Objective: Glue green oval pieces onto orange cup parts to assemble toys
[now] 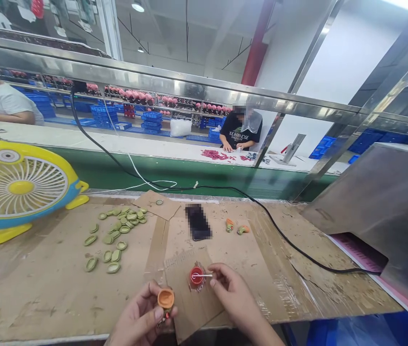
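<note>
My left hand (145, 315) grips a small figurine piece (166, 299) with an orange, hollow-looking oval top and a darker, partly red lower part. In my right hand (234, 293) a thin white stick (205, 275) is pinched between thumb and fingers. Its far end reaches into a small red cup (196, 275) that stands on a loose piece of cardboard (189, 310). Red smears surround the cup. Several olive-green oval rings (117, 226) lie scattered to the left. Two small orange and green pieces (236, 227) rest beyond my right hand.
A yellow and blue fan (19, 187) stands at the left. A dark phone (198, 222) lies behind the cup. One black cable (279, 226) runs across to a metal box (377, 226) at the right. Across the green barrier, another person (241, 129) works at a white bench.
</note>
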`<state>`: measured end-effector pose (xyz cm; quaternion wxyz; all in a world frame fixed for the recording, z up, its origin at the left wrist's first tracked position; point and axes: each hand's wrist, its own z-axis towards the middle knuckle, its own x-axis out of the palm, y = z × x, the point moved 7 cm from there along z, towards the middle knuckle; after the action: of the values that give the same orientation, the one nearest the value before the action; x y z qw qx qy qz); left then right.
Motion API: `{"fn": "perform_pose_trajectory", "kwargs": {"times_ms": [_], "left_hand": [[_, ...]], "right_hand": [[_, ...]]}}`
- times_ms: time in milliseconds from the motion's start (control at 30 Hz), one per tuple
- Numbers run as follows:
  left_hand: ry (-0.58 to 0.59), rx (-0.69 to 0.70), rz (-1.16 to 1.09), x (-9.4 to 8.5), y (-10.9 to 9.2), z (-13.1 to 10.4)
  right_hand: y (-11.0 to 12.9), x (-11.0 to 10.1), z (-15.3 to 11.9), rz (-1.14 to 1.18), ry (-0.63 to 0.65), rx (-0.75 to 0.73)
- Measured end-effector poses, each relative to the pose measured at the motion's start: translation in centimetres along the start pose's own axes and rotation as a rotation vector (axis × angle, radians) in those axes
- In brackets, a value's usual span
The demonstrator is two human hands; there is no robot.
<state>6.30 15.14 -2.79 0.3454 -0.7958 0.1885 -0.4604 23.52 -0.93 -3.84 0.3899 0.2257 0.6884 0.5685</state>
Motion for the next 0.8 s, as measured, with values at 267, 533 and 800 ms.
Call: {"fn": "perform_pose_trajectory", "kwargs": {"times_ms": [267,533,800], "left_hand": [[-0.051,0.26,0.389,-0.4,-0.6,3.0],[0.024,0.44,0.544,-1.7,0.0,5.2],[-0.061,0.557,0.547,-3.1,-0.4,4.8]], "right_hand": [[2.7,1.8,0.2,-0.009,0.036,-0.088],[4.4,1.8,0.7,-0.292,0.055,-0.197],[4.3,1.9,0.8,-0.356,0.032,-0.243]]}}
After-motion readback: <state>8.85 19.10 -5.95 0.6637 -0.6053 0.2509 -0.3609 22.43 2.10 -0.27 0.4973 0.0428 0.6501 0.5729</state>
